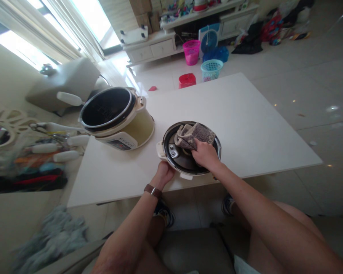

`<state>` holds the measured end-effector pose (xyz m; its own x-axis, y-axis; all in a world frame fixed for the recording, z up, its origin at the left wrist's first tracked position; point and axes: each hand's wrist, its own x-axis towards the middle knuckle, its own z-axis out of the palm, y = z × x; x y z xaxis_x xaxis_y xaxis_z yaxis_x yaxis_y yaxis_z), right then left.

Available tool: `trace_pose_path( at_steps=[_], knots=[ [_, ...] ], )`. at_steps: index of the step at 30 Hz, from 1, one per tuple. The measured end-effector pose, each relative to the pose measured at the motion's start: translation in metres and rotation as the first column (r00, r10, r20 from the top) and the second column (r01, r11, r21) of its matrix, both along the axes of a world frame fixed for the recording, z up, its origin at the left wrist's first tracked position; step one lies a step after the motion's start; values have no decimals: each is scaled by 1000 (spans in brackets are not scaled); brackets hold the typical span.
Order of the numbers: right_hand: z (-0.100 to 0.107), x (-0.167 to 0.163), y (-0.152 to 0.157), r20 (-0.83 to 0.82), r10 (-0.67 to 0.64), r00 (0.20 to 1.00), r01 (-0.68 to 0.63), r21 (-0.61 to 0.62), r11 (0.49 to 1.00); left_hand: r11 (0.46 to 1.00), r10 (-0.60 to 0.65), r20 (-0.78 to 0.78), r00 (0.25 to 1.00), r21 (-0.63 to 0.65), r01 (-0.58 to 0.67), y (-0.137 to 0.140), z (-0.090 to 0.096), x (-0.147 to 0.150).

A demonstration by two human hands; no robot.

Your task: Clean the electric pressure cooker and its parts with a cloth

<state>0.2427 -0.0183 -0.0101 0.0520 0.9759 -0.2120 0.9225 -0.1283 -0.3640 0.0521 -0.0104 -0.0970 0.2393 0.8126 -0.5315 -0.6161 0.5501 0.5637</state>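
Here's the white surface, and at its near edge sits the round lid, dark inner face up. The right hand grips a bunched grey cloth, pressing it across eleven to two o'clock! The left hand meets the rim between seven and eight, fingers hidden, so I can't tell whether they're closed. Over at ten o'clock from the lid stands the open cooker; at twelve, beyond, a pink basket.
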Motion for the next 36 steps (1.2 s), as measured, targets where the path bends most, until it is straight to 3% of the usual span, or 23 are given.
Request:
trace_pose_path(
  at_steps=[15,36],
  knots=[
    [1,0,0,0,5,1000,-5,2,1000,999,43,1,999,29,-43,1,0,-1],
    [-1,0,-1,-12,10,1000,-10,25,1000,997,57,18,998,-56,-56,-4,7,8]
  ],
)
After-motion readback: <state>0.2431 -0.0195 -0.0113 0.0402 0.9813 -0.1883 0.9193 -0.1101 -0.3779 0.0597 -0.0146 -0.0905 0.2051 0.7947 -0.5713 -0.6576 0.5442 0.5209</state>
